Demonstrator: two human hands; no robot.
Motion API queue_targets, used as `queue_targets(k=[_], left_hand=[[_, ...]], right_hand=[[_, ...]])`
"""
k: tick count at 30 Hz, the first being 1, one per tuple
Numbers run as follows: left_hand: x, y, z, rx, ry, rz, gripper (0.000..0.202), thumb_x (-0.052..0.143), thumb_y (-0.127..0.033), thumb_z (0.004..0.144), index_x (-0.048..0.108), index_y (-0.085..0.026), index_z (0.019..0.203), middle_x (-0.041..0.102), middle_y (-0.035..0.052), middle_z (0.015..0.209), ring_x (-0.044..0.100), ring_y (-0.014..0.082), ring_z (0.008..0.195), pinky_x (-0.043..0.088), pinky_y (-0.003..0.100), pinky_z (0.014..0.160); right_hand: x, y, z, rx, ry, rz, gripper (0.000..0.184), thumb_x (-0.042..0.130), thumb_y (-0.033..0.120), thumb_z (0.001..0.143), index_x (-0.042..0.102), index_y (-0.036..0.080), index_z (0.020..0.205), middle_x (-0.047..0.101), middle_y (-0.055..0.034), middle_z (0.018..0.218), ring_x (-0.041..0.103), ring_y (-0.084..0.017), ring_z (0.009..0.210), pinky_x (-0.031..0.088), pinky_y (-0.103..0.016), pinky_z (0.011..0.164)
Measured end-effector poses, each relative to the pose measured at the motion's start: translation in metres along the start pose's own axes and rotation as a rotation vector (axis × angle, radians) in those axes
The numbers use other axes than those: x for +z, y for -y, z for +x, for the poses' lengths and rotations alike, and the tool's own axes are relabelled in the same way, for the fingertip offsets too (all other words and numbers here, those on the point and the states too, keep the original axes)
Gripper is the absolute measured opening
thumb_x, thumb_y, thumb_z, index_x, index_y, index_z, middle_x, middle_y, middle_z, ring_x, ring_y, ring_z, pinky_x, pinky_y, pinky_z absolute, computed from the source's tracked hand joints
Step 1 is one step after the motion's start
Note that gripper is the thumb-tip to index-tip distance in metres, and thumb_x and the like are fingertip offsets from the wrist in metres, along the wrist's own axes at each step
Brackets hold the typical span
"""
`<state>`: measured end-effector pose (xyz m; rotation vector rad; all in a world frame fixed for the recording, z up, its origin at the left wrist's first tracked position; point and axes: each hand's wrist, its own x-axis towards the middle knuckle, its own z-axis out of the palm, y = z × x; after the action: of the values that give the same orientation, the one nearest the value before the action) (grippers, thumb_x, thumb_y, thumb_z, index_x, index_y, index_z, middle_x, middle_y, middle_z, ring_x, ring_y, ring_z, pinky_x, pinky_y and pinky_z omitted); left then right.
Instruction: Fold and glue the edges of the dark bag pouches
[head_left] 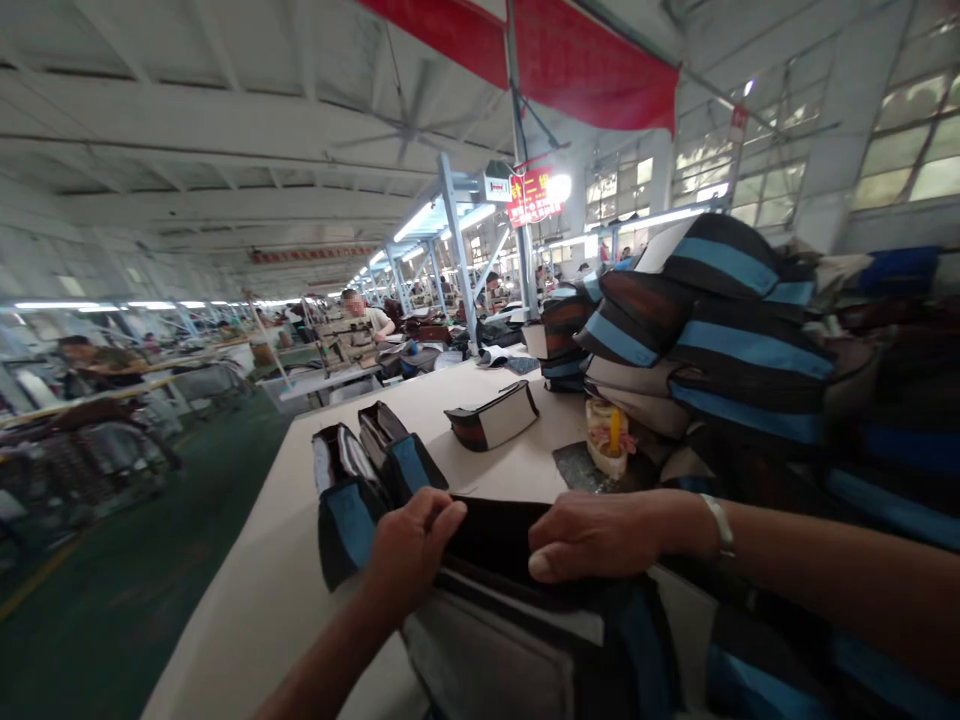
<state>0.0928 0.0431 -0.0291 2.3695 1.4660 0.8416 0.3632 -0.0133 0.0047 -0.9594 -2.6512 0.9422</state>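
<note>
A fabric bag [495, 640] in grey, black and blue stands at the near edge of the table, its dark mouth facing up. My left hand [412, 540] pinches the left end of the bag's rim between thumb and fingers. On the right part of the same rim, my right hand [592, 535] is closed, its fingers curled over the edge. The bag's lower part runs out of the picture. Just beyond my left hand, two similar bags, a nearer one [349, 515] and a farther one [405, 450], stand upright side by side.
On the pale table [247, 610], a small grey and black piece [495, 415] lies farther back. A tub [606, 440] with something yellow in it sits on a dark patch. Bags with blue bands [750, 340] are heaped high at the right. A green floor aisle [165, 560] runs along the left.
</note>
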Motion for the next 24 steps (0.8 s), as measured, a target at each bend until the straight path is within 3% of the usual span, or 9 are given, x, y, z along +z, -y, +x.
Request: queue_targets(k=[3,5,8,10,13,16,20,24], left_hand=[[-0.021,0.025,0.009,-0.039,0.011,-0.019,0.049,0.033,-0.055,0.096,0.06,-0.019,0.076,0.06,0.0017,0.068,0.057,0.0196,0.068,0.037,0.029,0.066],[-0.027,0.028,0.006,-0.004,0.131,-0.043,0.055,0.031,-0.056,0.097,0.06,-0.018,0.071,0.056,0.0008,0.063,0.054,0.0184,0.063,0.036,0.028,0.063],[-0.024,0.008,-0.013,0.14,0.394,-0.132,0.06,0.028,-0.056,0.099,0.066,-0.018,0.073,0.06,0.001,0.074,0.056,0.0155,0.068,0.039,0.026,0.068],[-0.02,-0.013,-0.028,0.253,0.59,-0.303,0.058,0.028,-0.057,0.1,0.068,-0.018,0.087,0.061,0.0016,0.087,0.056,0.015,0.077,0.04,0.025,0.073],[-0.018,-0.036,-0.041,0.276,0.792,-0.548,0.05,0.049,-0.061,0.093,0.065,-0.015,0.1,0.057,0.0004,0.087,0.049,0.0136,0.076,0.037,0.023,0.067],[-0.018,-0.041,-0.041,0.196,0.794,-0.624,0.042,0.066,-0.053,0.086,0.066,-0.012,0.094,0.055,-0.001,0.082,0.046,0.0118,0.074,0.035,0.022,0.065],[-0.017,-0.042,-0.037,0.152,0.776,-0.69,0.035,0.071,-0.046,0.084,0.07,-0.012,0.095,0.06,0.0014,0.09,0.051,0.014,0.082,0.038,0.025,0.073],[-0.012,-0.047,-0.035,0.054,0.788,-0.762,0.037,0.075,-0.047,0.08,0.07,-0.011,0.092,0.06,0.002,0.085,0.05,0.0135,0.076,0.037,0.026,0.067]], right_hand=[[0.009,-0.012,-0.015,-0.091,-0.102,0.139,0.044,0.056,0.055,0.094,0.057,0.013,0.08,0.049,0.0025,0.071,0.043,-0.009,0.066,0.034,-0.021,0.061],[0.024,-0.016,-0.012,-0.128,-0.141,0.314,0.038,0.064,0.048,0.091,0.058,0.012,0.082,0.05,0.0021,0.075,0.044,-0.01,0.07,0.036,-0.02,0.064],[0.048,-0.012,0.001,-0.125,-0.16,0.569,0.031,0.069,0.04,0.088,0.058,0.012,0.082,0.047,0.0033,0.072,0.04,-0.008,0.066,0.034,-0.019,0.059],[0.057,-0.005,0.007,-0.12,-0.167,0.68,0.03,0.071,0.038,0.087,0.058,0.012,0.083,0.047,0.0041,0.069,0.039,-0.008,0.063,0.033,-0.019,0.058],[0.057,0.006,0.007,-0.125,-0.186,0.705,0.029,0.073,0.036,0.085,0.059,0.011,0.085,0.049,0.0037,0.069,0.041,-0.008,0.063,0.034,-0.019,0.058],[0.051,0.013,0.0,-0.095,-0.184,0.667,0.03,0.075,0.035,0.084,0.061,0.009,0.089,0.052,0.0021,0.072,0.043,-0.008,0.065,0.035,-0.019,0.058],[0.049,0.016,-0.008,-0.021,-0.179,0.743,0.034,0.074,0.038,0.084,0.062,0.009,0.095,0.052,0.0022,0.073,0.043,-0.008,0.064,0.034,-0.019,0.056],[0.051,0.016,-0.007,-0.018,-0.237,0.734,0.029,0.072,0.035,0.085,0.063,0.009,0.095,0.051,0.0026,0.075,0.042,-0.008,0.066,0.033,-0.02,0.057]])
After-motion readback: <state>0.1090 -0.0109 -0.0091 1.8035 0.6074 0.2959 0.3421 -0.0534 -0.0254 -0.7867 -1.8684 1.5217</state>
